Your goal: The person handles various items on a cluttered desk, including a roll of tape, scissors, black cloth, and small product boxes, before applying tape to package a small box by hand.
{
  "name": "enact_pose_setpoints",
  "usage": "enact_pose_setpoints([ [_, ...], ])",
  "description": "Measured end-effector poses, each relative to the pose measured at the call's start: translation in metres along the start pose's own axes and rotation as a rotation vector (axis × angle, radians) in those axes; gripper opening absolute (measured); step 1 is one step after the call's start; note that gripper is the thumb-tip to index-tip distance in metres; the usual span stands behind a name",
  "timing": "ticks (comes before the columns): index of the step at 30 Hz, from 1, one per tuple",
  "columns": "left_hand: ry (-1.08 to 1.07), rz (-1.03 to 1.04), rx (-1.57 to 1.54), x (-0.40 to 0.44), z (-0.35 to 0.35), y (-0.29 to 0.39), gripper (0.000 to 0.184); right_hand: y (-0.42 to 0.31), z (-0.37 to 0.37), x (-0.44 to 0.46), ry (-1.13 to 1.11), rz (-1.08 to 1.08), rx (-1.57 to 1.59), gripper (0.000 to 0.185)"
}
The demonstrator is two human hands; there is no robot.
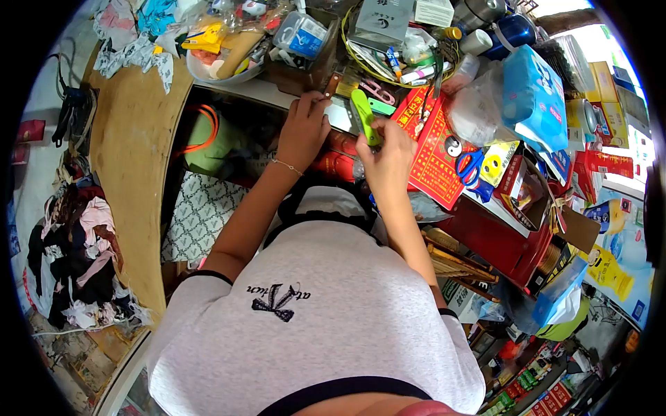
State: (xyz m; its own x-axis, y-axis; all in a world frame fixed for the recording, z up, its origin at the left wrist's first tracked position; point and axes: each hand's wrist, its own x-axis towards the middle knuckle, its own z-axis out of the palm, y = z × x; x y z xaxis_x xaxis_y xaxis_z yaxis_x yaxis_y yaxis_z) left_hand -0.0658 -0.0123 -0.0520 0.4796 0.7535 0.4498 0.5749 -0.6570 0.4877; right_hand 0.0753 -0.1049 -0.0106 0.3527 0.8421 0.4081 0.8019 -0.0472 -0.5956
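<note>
My right hand (390,156) is closed round the lower end of a bright green tool (362,111), which points up and away from me. My left hand (304,130) rests at the table's front edge, close to a brown handle (333,84); whether its fingers hold anything is hidden. Between and beyond the hands lie pink scissors (377,91) and a teal-green item (381,106). Red printed sheets (437,149) lie just right of my right hand, with blue-handled scissors (470,166) at their right side.
A bowl of mixed items (225,66) stands at the back left. Behind the hands is a grey box (380,24). A blue package (534,97) and a plastic bag (475,107) are at the right. Fabric scraps (87,243) lie at the far left.
</note>
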Motion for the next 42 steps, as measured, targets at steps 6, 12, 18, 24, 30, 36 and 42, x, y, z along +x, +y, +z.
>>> enact_pose_setpoints([
  [6, 0.01, 0.006, 0.005, -0.001, 0.004, -0.004, 0.033, -0.006, 0.028, 0.02, -0.101, -0.006, -0.106, 0.022],
  [12, 0.021, 0.002, -0.024, -0.002, 0.001, 0.0, 0.037, -0.007, 0.056, 0.031, -0.106, -0.014, -0.209, 0.024],
  [18, 0.023, 0.054, -0.029, -0.003, -0.01, 0.0, 0.044, -0.005, 0.071, 0.03, -0.059, -0.078, -0.129, 0.03],
  [24, -0.036, 0.056, -0.032, -0.006, -0.013, 0.006, 0.046, 0.004, 0.049, 0.025, -0.043, -0.151, -0.102, 0.031],
  [30, -0.046, 0.172, 0.017, -0.001, -0.008, 0.007, 0.043, 0.021, 0.015, 0.033, -0.073, -0.119, -0.48, 0.034],
  [36, -0.047, 0.2, 0.099, 0.001, 0.001, 0.0, 0.036, 0.024, 0.023, 0.037, -0.156, -0.11, -0.675, 0.031],
  [42, -0.018, 0.182, 0.114, 0.004, 0.001, -0.001, 0.031, 0.015, 0.019, 0.041, -0.091, -0.194, -0.428, 0.023],
])
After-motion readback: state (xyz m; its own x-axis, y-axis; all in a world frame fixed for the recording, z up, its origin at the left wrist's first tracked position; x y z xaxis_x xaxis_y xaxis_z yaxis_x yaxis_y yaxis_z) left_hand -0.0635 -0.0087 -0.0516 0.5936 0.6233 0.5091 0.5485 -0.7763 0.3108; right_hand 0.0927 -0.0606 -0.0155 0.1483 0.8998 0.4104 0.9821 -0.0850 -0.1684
